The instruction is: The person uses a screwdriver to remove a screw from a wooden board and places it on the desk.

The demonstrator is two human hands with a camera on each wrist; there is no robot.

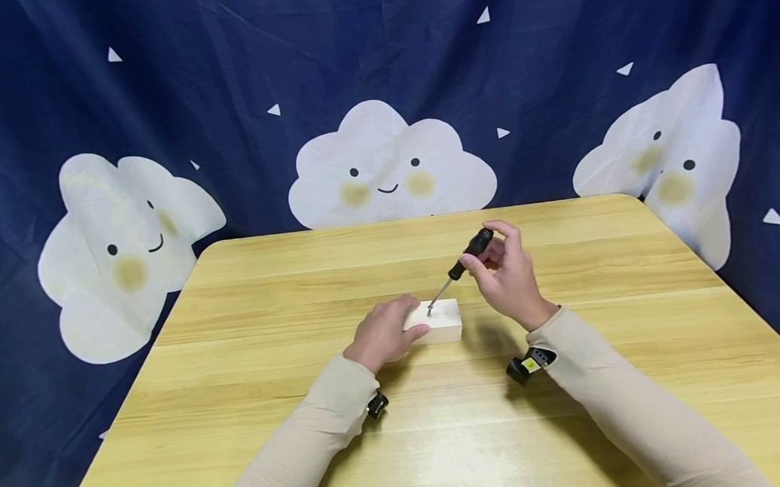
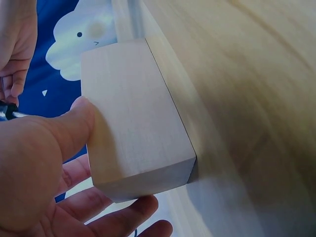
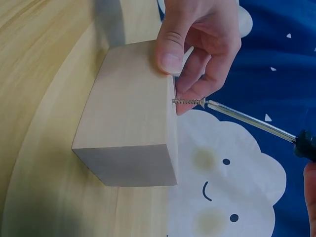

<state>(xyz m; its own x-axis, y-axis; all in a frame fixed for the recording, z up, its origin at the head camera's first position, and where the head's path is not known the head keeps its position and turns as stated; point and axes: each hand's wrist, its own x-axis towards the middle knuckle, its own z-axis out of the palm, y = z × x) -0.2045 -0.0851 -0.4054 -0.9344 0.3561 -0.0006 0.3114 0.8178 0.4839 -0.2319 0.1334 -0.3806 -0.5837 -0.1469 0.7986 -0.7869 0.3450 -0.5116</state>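
Observation:
A pale wooden block (image 1: 445, 333) lies on the table, and my left hand (image 1: 384, 333) grips its left end between thumb and fingers. In the right wrist view a screw (image 3: 188, 101) stands in the block's top face, most of its thread showing. The tip of a screwdriver (image 1: 439, 294) with a black handle meets the screw head, its shaft tilted toward the right. My right hand (image 1: 511, 276) holds the handle, thumb on its side and a finger at its end. Only the fingertips of that hand show at the right wrist view's edge.
The wooden table (image 1: 238, 405) reaches out on all sides of the block. Behind it hangs a dark blue curtain (image 1: 234, 51) printed with white clouds. Both wrists carry small black cameras, the right one (image 1: 522, 368) low over the tabletop.

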